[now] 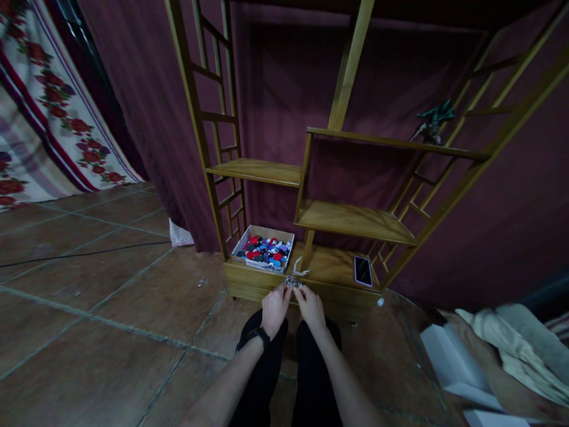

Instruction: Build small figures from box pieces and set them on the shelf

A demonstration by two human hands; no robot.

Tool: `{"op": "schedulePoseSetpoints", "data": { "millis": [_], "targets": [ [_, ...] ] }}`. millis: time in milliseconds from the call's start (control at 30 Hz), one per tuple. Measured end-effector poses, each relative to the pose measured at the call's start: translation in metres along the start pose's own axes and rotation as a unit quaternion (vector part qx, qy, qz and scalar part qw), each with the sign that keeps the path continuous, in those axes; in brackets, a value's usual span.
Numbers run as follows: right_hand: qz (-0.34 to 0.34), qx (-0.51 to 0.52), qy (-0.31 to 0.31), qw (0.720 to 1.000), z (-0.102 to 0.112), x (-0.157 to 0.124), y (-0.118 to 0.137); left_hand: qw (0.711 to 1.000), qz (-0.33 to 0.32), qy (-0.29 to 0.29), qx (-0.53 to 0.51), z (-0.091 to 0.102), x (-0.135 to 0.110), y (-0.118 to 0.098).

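Observation:
My left hand (274,308) and my right hand (310,307) meet at the front edge of the wooden shelf unit's (351,220) bottom board. Both pinch a small clear shiny object (293,281) between their fingertips; a pale strip curls up from it. What the object is I cannot make out. A black band circles my left wrist. Just behind my left hand stands a shallow box (264,249) filled with several small red, blue and black pieces.
A phone (363,270) lies flat on the bottom board at the right. A green figure (433,121) sits on the upper right shelf. Dark red curtain hangs behind. Pale cloth (511,347) and white boxes (448,362) lie on the tiled floor at right.

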State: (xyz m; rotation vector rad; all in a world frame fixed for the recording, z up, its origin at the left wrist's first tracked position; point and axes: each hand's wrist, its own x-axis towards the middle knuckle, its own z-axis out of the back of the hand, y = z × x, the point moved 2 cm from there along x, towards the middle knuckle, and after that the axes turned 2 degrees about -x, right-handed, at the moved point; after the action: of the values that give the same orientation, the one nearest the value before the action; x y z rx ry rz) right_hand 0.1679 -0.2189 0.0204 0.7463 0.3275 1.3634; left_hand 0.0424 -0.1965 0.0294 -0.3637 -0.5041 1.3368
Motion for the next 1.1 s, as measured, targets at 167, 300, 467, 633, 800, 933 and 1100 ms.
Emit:
{"op": "schedulePoseSetpoints", "data": {
  "millis": [167,300,467,633,800,933,1100],
  "targets": [
    [-0.002,-0.024,0.012,1.0,-0.003,0.001,-0.001,1.0,-0.002,0.001,0.007,0.0,0.0,-0.001],
    [-0.007,-0.029,0.027,0.999,-0.006,0.002,-0.003,1.0,-0.002,0.013,0.012,0.0,0.0,0.0],
    [-0.008,-0.008,0.033,0.999,-0.008,0.001,-0.004,1.0,-0.002,0.014,0.009,-0.002,0.001,0.001],
    [0.0,0.026,0.03,0.999,-0.009,0.002,-0.005,1.0,-0.006,0.01,-0.007,-0.003,0.002,0.003],
    [0.014,0.06,0.027,0.998,-0.01,0.003,-0.009,0.999,0.013,0.009,-0.04,0.0,0.003,0.003],
    [0.011,0.084,0.013,0.996,-0.011,0.003,-0.012,0.998,0.028,0.018,-0.045,0.001,0.004,0.004],
    [0.02,0.111,0.01,0.994,-0.01,0.001,-0.009,0.999,0.034,0.007,-0.04,0.002,0.004,0.003]
  ]
}}
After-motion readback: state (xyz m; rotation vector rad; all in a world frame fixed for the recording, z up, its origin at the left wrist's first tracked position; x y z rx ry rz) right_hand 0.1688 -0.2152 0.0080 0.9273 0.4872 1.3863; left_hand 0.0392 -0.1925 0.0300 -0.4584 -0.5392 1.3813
